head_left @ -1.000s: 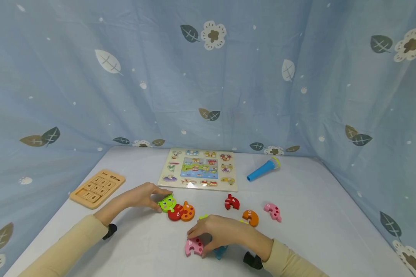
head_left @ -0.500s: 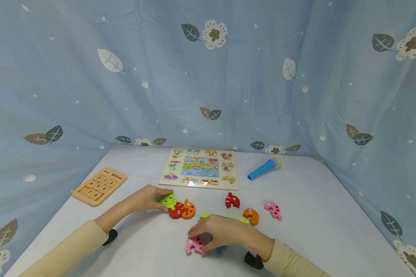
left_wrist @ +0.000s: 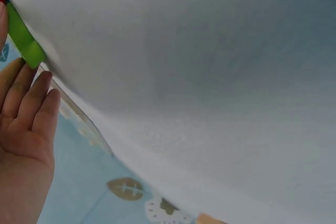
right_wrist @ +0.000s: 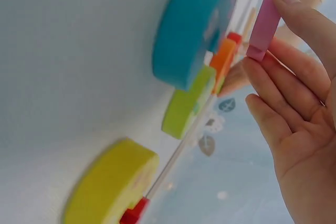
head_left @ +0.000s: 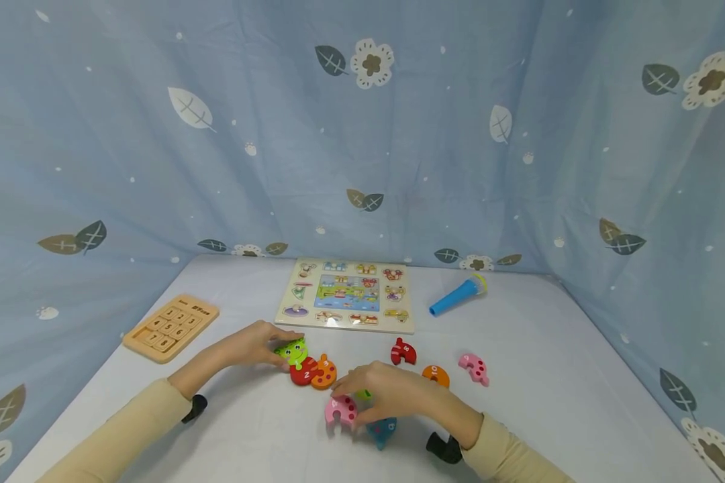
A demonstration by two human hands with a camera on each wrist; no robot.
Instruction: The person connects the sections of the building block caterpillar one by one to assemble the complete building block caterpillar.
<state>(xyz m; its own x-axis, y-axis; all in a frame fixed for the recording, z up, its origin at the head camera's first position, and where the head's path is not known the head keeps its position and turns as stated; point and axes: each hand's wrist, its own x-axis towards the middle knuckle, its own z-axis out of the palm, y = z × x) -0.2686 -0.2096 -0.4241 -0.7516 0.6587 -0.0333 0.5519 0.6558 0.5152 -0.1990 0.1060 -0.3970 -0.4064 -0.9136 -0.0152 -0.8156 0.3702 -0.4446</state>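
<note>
With twelve o'clock pointing away from the person, we see many things on the white table [head_left: 519, 376]. From the right hand [head_left: 387, 389], the picture puzzle [head_left: 346, 318] lies at eleven o'clock, the blue microphone [head_left: 458, 297] at one, the red arched piece [head_left: 403, 350] also at one but nearer, and the orange piece numbered 10 [head_left: 435, 373] and the small pink spotted piece [head_left: 472, 363] between two and three. The number board [head_left: 198, 331] is at almost ten o'clock from the left hand [head_left: 250, 345]. Just under the right hand, at six o'clock, the blue piece [head_left: 382, 431] lies close in the way.

The right hand pinches the pink arch piece [head_left: 341, 404] at its eight o'clock, thumb and fingertips only as wide apart as this piece; it seems off the table, how high we cannot tell. The left hand holds the green face piece [head_left: 292, 353] between thumb and fingers, joined to the red piece numbered 2 [head_left: 303, 373] and the orange spotted piece [head_left: 323, 376].

The pieces look smooth, painted and thick, with rounded knobs and notches. The number board is wood-coloured; the blue curtain [head_left: 278, 134] hangs in soft folds.

Of a green piece [head_left: 364, 394] behind the right hand, the head view shows only a patch. The yellow piece [right_wrist: 113, 182] is cut by the right wrist view's lower border. The pink arch piece's number is blurred.
</note>
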